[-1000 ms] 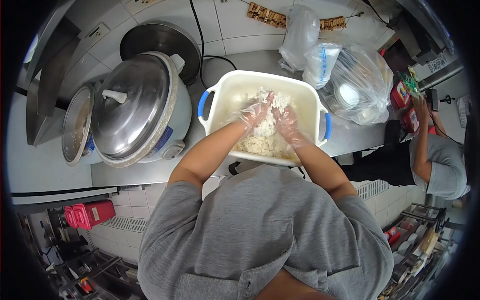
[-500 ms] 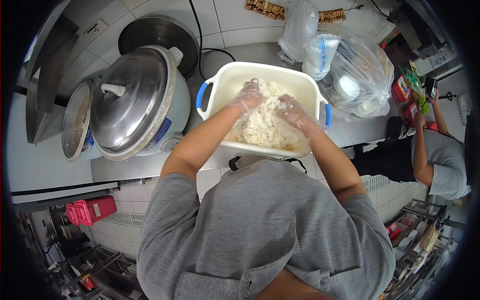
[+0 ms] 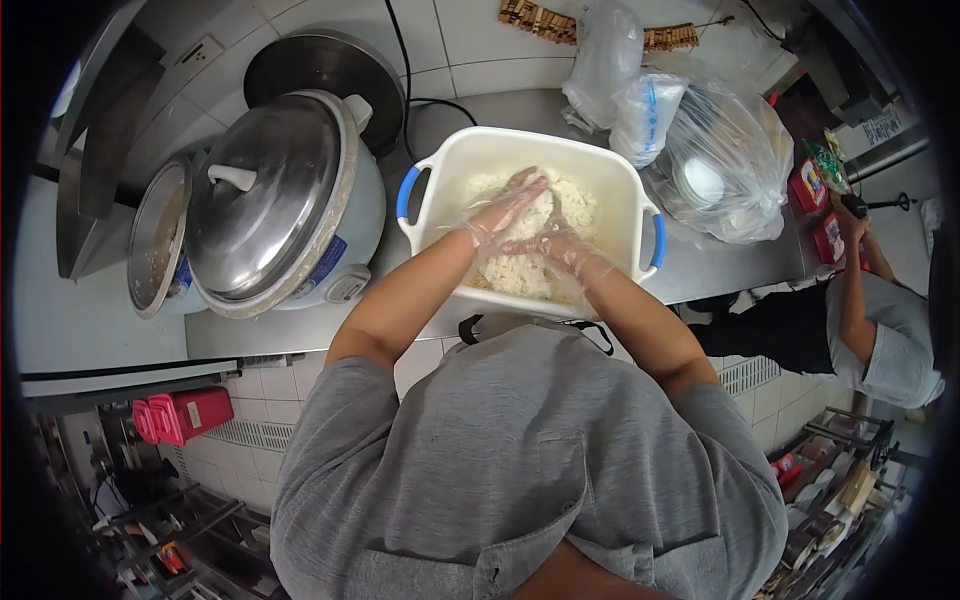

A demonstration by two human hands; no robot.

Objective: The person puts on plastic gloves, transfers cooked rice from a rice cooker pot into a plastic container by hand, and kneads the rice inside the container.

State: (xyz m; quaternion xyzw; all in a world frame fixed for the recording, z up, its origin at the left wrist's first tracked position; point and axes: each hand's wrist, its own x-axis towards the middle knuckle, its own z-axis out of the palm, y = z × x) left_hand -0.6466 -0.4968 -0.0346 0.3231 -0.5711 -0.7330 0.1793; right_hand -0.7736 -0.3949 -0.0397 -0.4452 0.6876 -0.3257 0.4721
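Observation:
A white rectangular tub point(image 3: 425, 190) with blue handle grips holds a heap of cooked white rice point(image 3: 525, 275). Both hands are inside it, in thin clear plastic gloves. My left hand point(image 3: 510, 207) lies over the rice with its fingers stretched toward the upper right. Lower and to the right, my right hand point(image 3: 552, 245) touches the rice, its thumb and fingers spread apart. Some rice shows between the two hands. Rice hides part of the fingertips.
A large rice cooker point(image 3: 270, 200) with a steel lid stands left of the tub, beside another open-topped one point(image 3: 160, 240). Plastic bags of white containers point(image 3: 720, 170) sit to the right on the steel counter point(image 3: 440, 108). Farther right, another person point(image 3: 880, 330) stands at the counter.
My hands have come closer together and changed from lifted, curled fingers with rice to stretched fingers lower over the heap. The other person's arms have shifted.

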